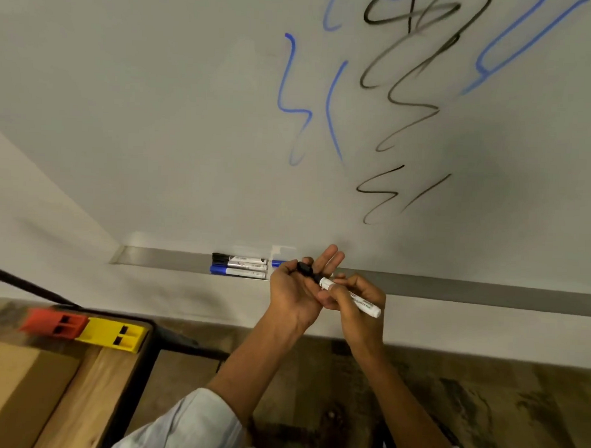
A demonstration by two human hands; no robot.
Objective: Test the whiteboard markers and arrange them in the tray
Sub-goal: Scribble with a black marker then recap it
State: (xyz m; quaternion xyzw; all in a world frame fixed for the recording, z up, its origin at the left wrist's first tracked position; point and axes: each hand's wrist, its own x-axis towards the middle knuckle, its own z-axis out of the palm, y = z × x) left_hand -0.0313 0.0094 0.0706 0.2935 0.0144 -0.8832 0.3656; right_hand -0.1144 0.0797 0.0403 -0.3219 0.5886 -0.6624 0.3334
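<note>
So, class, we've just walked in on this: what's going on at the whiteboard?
A person is checking markers. The right hand holds a white-barrelled marker, and the left hand holds its black cap by the tip; they look apart. Three capped markers, two black and one blue, lie together in the tray, with another blue one partly hidden behind the left hand. The whiteboard carries blue and black test scribbles.

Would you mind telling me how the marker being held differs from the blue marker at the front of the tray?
The held marker is in the right hand, slanted in front of the tray; the blue marker lies flat along it. The held marker's black cap sits at the left hand, seemingly off or coming off; the blue marker is capped. Both have white labelled barrels.
</note>
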